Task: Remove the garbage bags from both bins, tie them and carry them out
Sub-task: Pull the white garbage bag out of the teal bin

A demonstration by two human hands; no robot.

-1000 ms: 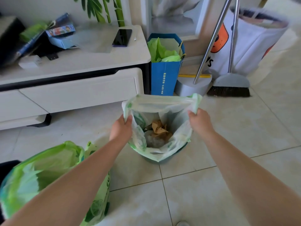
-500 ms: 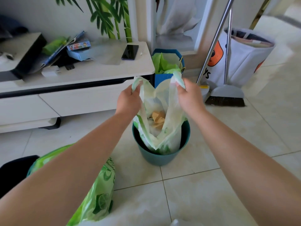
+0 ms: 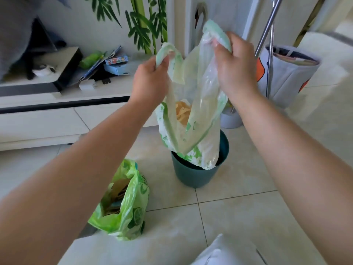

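- Your left hand [image 3: 150,81] is clenched around one handle of the pale bag [image 3: 193,119].
- Your right hand [image 3: 234,66] grips the other.
- The bag's bottom sits in the teal bin [image 3: 193,174].
- The green bag [image 3: 129,203] lies on the floor at the bin's 8 o'clock.

Home living room; pale tiled floor [image 3: 238,217]; low white media cabinet [image 3: 47,119] with drawers; bamboo mural [image 3: 145,25] on wall; broom handle [image 3: 267,29]; fabric laundry basket [image 3: 286,77] beyond.
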